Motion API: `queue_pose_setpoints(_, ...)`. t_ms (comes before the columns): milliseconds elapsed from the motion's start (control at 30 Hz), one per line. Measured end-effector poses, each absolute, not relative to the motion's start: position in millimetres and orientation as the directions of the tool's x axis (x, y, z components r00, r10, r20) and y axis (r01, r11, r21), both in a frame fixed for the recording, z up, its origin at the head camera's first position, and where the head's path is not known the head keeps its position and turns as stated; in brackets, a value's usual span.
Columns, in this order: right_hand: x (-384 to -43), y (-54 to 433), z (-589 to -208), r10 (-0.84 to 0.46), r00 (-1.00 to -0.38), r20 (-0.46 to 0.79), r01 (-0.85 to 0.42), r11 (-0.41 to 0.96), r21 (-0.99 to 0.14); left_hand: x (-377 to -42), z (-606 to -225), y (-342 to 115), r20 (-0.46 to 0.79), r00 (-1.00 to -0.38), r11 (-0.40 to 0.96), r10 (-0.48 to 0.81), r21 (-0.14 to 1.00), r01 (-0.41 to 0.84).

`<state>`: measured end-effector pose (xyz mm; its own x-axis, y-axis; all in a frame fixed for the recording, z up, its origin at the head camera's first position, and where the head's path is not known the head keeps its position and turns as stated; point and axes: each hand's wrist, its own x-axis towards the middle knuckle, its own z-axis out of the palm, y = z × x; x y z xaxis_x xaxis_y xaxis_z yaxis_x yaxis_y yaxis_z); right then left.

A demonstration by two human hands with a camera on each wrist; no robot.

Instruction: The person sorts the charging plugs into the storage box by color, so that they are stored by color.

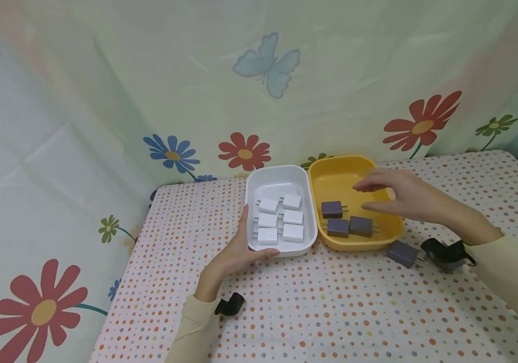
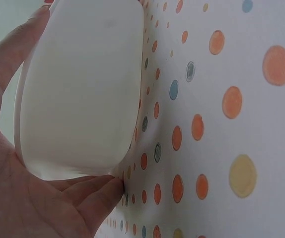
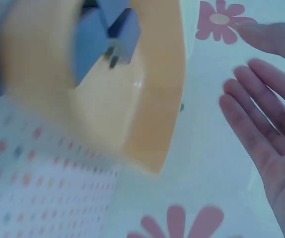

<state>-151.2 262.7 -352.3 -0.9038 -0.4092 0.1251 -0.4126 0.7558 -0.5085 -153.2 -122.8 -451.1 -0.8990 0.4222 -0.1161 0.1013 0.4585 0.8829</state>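
A white plastic tray (image 1: 281, 176) holds several white plug-in chargers (image 1: 268, 220) in two columns. My left hand (image 1: 236, 249) grips its near left corner, and the left wrist view shows thumb and fingers spread round the white tray's wall (image 2: 83, 89). Beside it stands a yellow tray (image 1: 338, 166) with three dark purple-grey chargers (image 1: 338, 228) in its near half. My right hand (image 1: 401, 194) is over the right side of the yellow tray, thumb and fingers apart, holding nothing. In the right wrist view, the palm of the right hand (image 3: 276, 134) shows beside the yellow tray (image 3: 157, 89).
Another dark charger (image 1: 403, 253) lies on the dotted tablecloth (image 1: 331, 302) just outside the yellow tray's near right corner. A further dark item (image 1: 451, 266) is partly hidden by the black right wrist camera. A flower-print sheet (image 1: 186, 91) hangs behind the table.
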Motion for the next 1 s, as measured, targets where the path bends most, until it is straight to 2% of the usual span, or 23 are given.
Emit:
queue_pose_setpoints(133, -128.2, 286.7, -356.6, -0.345, -0.899, 0.268, -0.432, 0.795, -0.426, -153.5, -450.7, -123.6, -0.111, -0.903, 0.464, 0.415, 0.880, 0.105)
queue_pose_setpoints(233, -109.6, 302.1, -368.4, -0.285, -0.900, 0.331, -0.408, 0.818, -0.406, -153.8, -450.7, -124.1, -0.105, -0.901, 0.452, 0.421, 0.885, 0.108)
queue_pose_setpoints(467, -74.7, 322.8, -410.0, -0.142, -0.952, 0.271, -0.265, 0.825, -0.500, -153.9, -450.6, -122.9, -0.112, -0.894, 0.453, 0.434, 0.885, 0.109)
queue_pose_setpoints(700, -61.1, 323.7, -435.2, -0.170, -0.947, 0.274, -0.297, 0.792, -0.534, -152.3, -447.6, -123.0, -0.139, -0.903, 0.477, 0.406, 0.875, 0.080)
queue_pose_setpoints(867, -59.7, 317.7, -445.4, -0.205, -0.941, 0.270, -0.317, 0.812, -0.490, -151.8, -448.7, -123.1, -0.117, -0.901, 0.450, 0.417, 0.888, 0.093)
queue_pose_setpoints(1000, -59.4, 313.4, -450.3, -0.197, -0.953, 0.229, -0.286, 0.831, -0.477, -153.1, -449.0, -122.0, -0.107, -0.896, 0.436, 0.432, 0.894, 0.103)
